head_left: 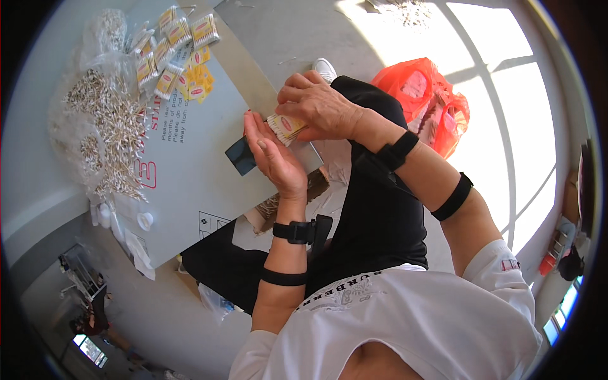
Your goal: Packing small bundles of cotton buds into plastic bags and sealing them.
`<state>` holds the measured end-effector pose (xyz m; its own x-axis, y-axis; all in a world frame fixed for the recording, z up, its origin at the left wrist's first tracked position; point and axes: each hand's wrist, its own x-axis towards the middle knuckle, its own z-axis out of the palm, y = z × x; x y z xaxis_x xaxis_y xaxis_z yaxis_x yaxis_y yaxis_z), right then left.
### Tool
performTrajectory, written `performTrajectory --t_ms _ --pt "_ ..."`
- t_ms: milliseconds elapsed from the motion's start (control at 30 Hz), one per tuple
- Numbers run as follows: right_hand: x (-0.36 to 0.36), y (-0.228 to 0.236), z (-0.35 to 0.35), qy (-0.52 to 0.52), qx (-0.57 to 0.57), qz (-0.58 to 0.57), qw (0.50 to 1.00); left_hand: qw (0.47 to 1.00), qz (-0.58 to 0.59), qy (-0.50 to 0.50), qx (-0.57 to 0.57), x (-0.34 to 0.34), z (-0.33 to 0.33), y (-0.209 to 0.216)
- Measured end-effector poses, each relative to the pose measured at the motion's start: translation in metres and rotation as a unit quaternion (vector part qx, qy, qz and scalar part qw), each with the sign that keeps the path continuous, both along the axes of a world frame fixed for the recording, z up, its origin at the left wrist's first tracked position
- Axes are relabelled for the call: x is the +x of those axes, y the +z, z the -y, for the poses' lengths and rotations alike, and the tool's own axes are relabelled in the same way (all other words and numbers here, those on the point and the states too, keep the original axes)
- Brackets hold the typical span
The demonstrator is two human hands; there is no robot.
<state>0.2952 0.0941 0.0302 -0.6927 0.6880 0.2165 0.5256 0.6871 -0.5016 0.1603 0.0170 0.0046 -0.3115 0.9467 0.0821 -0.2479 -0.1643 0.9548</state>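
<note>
Swabs [285, 126], a small bundle with pale sticks and a yellow-and-red wrap, sit between both hands above the near edge of a cardboard sheet [209, 158]. Right hand [320, 107] covers the bundle from above, fingers curled and clamped on it. Left hand [272, 155] stands edge-on beside it, palm turned toward the bundle, fingers straight and together, tips touching the sticks. Just under the left hand a dark, flat rectangular piece [240, 155] lies on the sheet; what it is cannot be made out.

Black bands wrap both wrists and forearms. Black trousers and a white shirt fill the lower picture.

Grey cardboard, smooth and flat with red lettering, serves as the work surface and rests on a concrete floor. Farther left, loose swabs [111, 136] lie in a bristly heap inside crinkled clear plastic. Beyond them, small yellow packs [174, 44] are scattered at the far end. To the right, well apart, an orange plastic bag [424, 101] lies crumpled in window-shaped sunlight.
</note>
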Motion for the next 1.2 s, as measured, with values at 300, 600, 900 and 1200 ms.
performTrajectory --t_ms 300,600,900,1200 --pt "-0.009 -0.006 0.002 0.005 0.004 -0.028 1.000 1.000 0.007 0.005 -0.011 -0.002 0.002 0.002" --pt "-0.008 -0.004 0.002 0.005 0.011 -0.010 1.000 1.000 -0.007 -0.005 -0.013 0.000 0.003 0.002" --pt "-0.012 -0.008 -0.003 0.032 0.020 -0.011 0.999 0.999 0.035 -0.018 -0.012 0.004 0.000 0.005" --pt "-0.013 -0.002 -0.008 0.056 -0.003 0.013 0.998 0.999 0.027 -0.010 -0.020 0.003 0.002 0.005"
